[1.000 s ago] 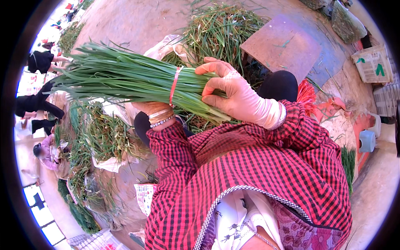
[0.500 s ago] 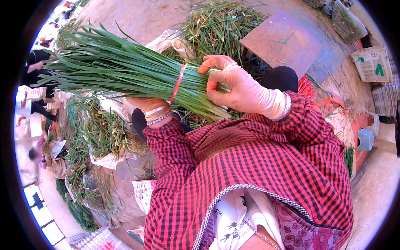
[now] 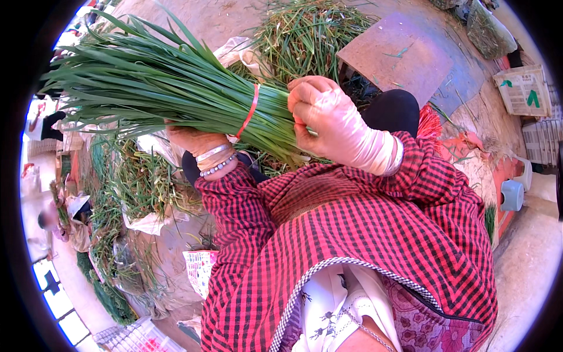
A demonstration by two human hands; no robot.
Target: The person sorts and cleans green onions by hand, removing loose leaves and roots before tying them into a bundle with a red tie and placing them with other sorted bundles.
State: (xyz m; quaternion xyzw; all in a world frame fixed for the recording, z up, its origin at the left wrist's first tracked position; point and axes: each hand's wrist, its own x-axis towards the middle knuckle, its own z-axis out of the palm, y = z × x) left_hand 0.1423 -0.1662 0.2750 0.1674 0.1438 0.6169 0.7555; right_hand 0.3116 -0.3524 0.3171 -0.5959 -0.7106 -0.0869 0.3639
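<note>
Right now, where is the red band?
In the head view, slightly left of centre and above the middle, the red band crosses the green chive bundle, between the left hand underneath and the gloved right hand.

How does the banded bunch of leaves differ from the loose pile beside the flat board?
The bunch is tied with a red band; the pile shows no visible tie. The bunch's leaves run mostly one way; the pile's tangle in all directions. The bunch is held up by the left hand, while the pile lies at floor level. Both have long, thin green leaves.
</note>
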